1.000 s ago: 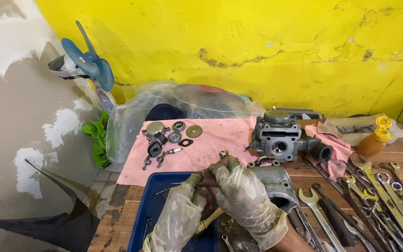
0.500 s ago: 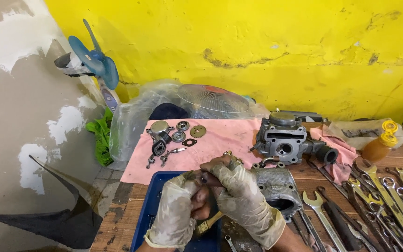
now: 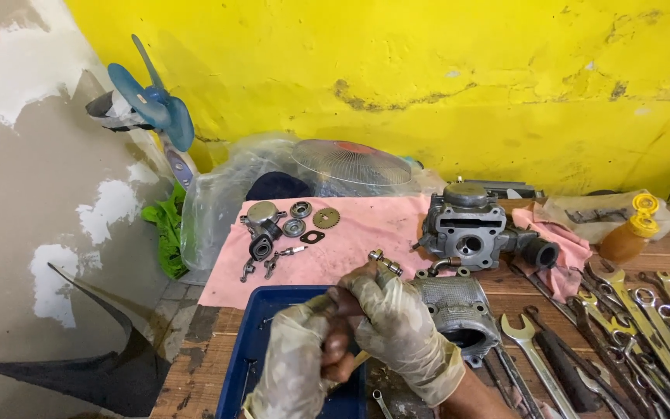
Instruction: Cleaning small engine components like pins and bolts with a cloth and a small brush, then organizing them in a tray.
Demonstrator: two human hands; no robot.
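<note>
Both my hands wear thin, dirty, translucent gloves and work close together above a blue tray (image 3: 246,365). My right hand (image 3: 398,326) grips a small metal engine part (image 3: 385,264) that sticks out above its fingers. My left hand (image 3: 300,361) closes against the same part from the left, with a wooden-handled tool (image 3: 358,359) poking out below the two hands. A grey engine cylinder (image 3: 459,310) lies just right of my right hand.
A pink cloth (image 3: 350,240) holds small gears, bearings and brackets (image 3: 284,229). A grey cylinder head (image 3: 471,229) stands behind. Several spanners (image 3: 622,326) lie at right, beside an amber bottle (image 3: 630,233). A blue fan (image 3: 149,105) and plastic bags stand at back left.
My view has shifted slightly down and right. My left hand has closed in against my right hand and the small metal part. The parts on the cloth have not moved.
</note>
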